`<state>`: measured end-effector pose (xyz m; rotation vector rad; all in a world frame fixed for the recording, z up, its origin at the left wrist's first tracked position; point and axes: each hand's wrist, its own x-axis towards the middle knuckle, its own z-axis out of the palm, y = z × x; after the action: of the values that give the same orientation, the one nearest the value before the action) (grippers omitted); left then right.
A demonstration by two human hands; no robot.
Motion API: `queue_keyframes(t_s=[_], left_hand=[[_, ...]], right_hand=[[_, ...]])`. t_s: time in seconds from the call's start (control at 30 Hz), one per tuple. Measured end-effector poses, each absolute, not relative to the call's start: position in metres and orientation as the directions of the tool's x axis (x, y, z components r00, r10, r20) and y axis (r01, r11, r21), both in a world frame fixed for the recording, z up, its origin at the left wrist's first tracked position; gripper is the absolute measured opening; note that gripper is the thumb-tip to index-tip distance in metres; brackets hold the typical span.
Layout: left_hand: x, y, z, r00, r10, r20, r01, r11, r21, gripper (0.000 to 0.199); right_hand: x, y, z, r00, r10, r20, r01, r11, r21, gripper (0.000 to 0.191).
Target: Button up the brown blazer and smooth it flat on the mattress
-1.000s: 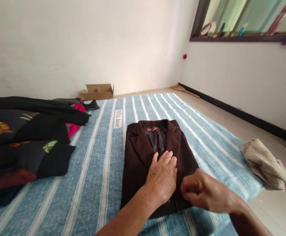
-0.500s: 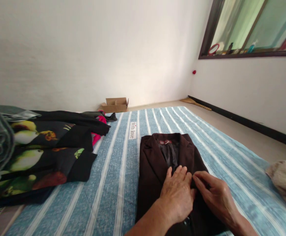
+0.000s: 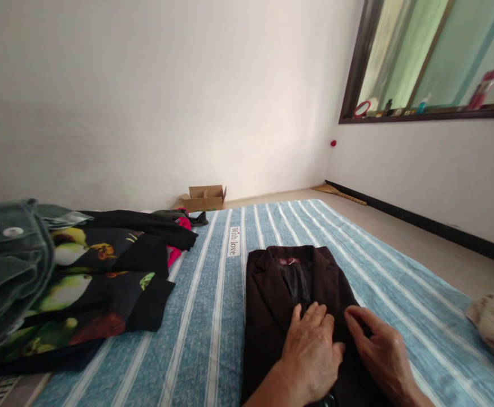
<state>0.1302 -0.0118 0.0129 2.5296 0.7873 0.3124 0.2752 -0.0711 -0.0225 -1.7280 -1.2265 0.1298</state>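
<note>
Hands lie flat and open on the folded brown jacket (image 3: 289, 288). The left hand (image 3: 310, 350) and right hand (image 3: 378, 350) sit side by side near its bottom, and the collar points away from them.

A plain room in a home. A striped blue bedsheet (image 3: 213, 305) covers the floor, with clothes (image 3: 103, 265) piled on it. Toiletries line the windowsill (image 3: 420, 113).
</note>
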Motion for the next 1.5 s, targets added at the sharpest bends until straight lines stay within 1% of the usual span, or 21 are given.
queue_keyframes(t_s=[0.07, 0.13, 0.23, 0.3, 0.37, 0.4, 0.47, 0.53, 0.6, 0.7, 0.8, 0.9, 1.03, 1.1, 1.2, 1.3, 1.4, 1.5], left_hand=[[0.126, -0.011, 0.02, 0.787, 0.605, 0.119, 0.471, -0.715, 0.517, 0.04], [0.118, -0.007, 0.027, 0.744, 0.642, 0.187, 0.483, -0.71, 0.513, 0.038], [0.094, 0.011, 0.033, 0.606, 0.736, 0.302, 0.564, -0.665, 0.49, 0.037], [0.074, 0.028, 0.03, 0.451, 0.834, 0.319, 0.653, -0.552, 0.519, 0.037], [0.055, 0.044, 0.025, 0.294, 0.925, 0.239, 0.723, -0.379, 0.578, 0.036], [0.048, 0.052, 0.021, 0.225, 0.959, 0.17, 0.725, -0.282, 0.628, 0.035], [0.038, 0.063, 0.016, 0.137, 0.99, -0.043, 0.637, -0.055, 0.769, 0.033], [0.035, 0.068, 0.014, 0.081, 0.965, -0.248, 0.473, 0.182, 0.862, 0.038], [0.035, 0.071, 0.015, 0.083, 0.93, -0.358, 0.316, 0.316, 0.894, 0.044], [0.036, 0.075, 0.016, 0.189, 0.895, -0.403, 0.2, 0.367, 0.908, 0.039], [0.035, 0.081, 0.013, 0.259, 0.845, -0.467, 0.162, 0.439, 0.884, 0.037], [0.034, 0.085, 0.008, 0.345, 0.787, -0.511, 0.132, 0.499, 0.857, 0.04], [0.035, 0.085, 0.007, 0.473, 0.75, -0.461, 0.034, 0.508, 0.861, 0.044], [0.036, 0.086, 0.008, 0.473, 0.766, -0.435, -0.005, 0.496, 0.869, 0.046], [0.039, 0.087, 0.01, 0.435, 0.79, -0.432, -0.044, 0.498, 0.866, 0.049], [0.044, 0.089, 0.009, 0.45, 0.798, -0.401, -0.129, 0.502, 0.855, 0.048], [0.047, 0.091, 0.004, 0.5, 0.787, -0.363, -0.229, 0.524, 0.821, 0.045], [0.048, 0.093, 0.002, 0.507, 0.774, -0.378, -0.292, 0.567, 0.77, 0.053]], right_hand=[[0.283, -0.072, -0.021, 0.567, 0.716, 0.407, 0.639, -0.071, -0.766, 0.03], [0.292, -0.072, -0.02, 0.641, 0.689, 0.339, 0.585, -0.152, -0.797, 0.036], [0.307, -0.075, -0.021, 0.692, 0.709, 0.135, 0.451, -0.278, -0.848, 0.047], [0.314, -0.077, -0.023, 0.674, 0.739, -0.016, 0.323, -0.314, -0.893, 0.052], [0.318, -0.077, -0.024, 0.652, 0.747, -0.127, 0.197, -0.328, -0.924, 0.057], [0.319, -0.076, -0.024, 0.646, 0.745, -0.168, 0.151, -0.34, -0.928, 0.059], [0.32, -0.073, -0.022, 0.643, 0.73, -0.231, 0.089, -0.371, -0.924, 0.063], [0.32, -0.068, -0.019, 0.632, 0.719, -0.29, 0.031, -0.397, -0.917, 0.063], [0.32, -0.064, -0.016, 0.601, 0.715, -0.356, -0.042, -0.417, -0.908, 0.062], [0.321, -0.059, -0.016, 0.44, 0.784, -0.439, -0.181, -0.401, -0.898, 0.056], [0.322, -0.054, -0.016, 0.25, 0.869, -0.427, -0.323, -0.341, -0.883, 0.048], [0.322, -0.051, -0.014, 0.162, 0.904, -0.395, -0.385, -0.311, -0.869, 0.046], [0.32, -0.051, -0.01, 0.129, 0.919, -0.372, -0.41, -0.292, -0.864, 0.051], [0.32, -0.05, -0.01, 0.14, 0.927, -0.349, -0.396, -0.271, -0.878, 0.056], [0.322, -0.047, -0.013, 0.134, 0.944, -0.302, -0.352, -0.239, -0.905, 0.063], [0.324, -0.044, -0.013, 0.118, 0.956, -0.268, -0.319, -0.219, -0.922, 0.065], [0.324, -0.044, -0.01, 0.135, 0.95, -0.281, -0.3, -0.231, -0.926, 0.064], [0.323, -0.046, -0.006, 0.133, 0.948, -0.288, -0.312, -0.236, -0.92, 0.066]])
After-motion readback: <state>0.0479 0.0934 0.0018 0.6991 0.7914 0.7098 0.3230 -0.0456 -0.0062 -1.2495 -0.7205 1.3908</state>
